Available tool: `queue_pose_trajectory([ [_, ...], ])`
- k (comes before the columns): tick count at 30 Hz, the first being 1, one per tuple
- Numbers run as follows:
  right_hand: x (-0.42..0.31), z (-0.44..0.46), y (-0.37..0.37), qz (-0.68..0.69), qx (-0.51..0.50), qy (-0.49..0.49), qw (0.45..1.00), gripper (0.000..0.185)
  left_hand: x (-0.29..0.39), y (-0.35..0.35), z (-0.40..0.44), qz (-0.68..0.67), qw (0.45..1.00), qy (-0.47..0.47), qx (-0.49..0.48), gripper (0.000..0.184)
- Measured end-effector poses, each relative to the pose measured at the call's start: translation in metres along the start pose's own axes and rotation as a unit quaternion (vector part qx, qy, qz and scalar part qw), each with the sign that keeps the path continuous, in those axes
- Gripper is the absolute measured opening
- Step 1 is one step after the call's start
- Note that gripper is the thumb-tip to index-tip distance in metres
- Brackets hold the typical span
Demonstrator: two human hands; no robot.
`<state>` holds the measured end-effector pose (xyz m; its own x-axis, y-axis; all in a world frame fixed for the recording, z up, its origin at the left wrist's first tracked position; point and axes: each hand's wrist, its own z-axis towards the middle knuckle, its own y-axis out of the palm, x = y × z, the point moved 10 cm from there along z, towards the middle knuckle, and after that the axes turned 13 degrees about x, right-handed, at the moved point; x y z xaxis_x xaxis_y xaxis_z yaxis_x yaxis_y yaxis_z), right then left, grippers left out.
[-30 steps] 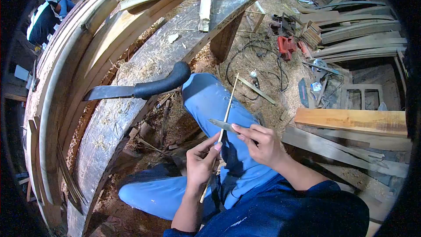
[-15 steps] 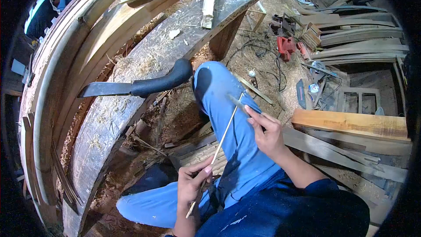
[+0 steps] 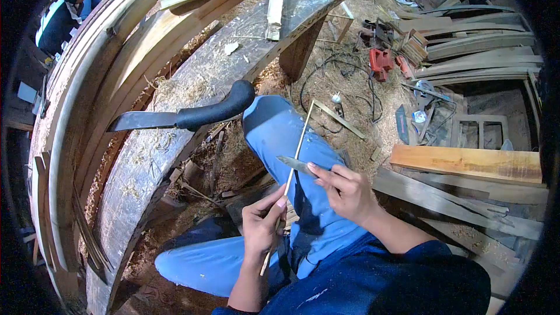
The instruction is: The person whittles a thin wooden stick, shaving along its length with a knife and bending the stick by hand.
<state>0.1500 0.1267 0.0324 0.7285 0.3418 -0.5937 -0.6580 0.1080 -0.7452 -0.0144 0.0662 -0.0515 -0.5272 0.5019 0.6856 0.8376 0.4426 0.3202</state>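
As knife returned from tip of pale strip, stroke appeared reset.
Strip ran over thigh, pinched by L. hand fingers; R. hand fingers pinched knife, blade crossing nr. L. hand.

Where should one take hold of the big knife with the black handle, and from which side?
Probably best by the black handle, toward its curved end, coming from the right, the side of the knee. That end reaches past the edge of the wooden bench, so there seems to be space beneath it, while the blade points left, away from the knee.
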Motion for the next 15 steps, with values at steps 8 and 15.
queue_pose_trajectory([
  [8,0.012,0.013,-0.003,0.016,0.043,0.016,0.999,0.042,-0.011,-0.024,-0.009,0.031,0.999,0.014,0.022,0.027],
  [15,0.029,0.018,-0.012,-0.024,0.086,0.039,0.995,0.041,-0.014,-0.057,-0.026,0.039,0.999,0.005,0.020,0.028],
])
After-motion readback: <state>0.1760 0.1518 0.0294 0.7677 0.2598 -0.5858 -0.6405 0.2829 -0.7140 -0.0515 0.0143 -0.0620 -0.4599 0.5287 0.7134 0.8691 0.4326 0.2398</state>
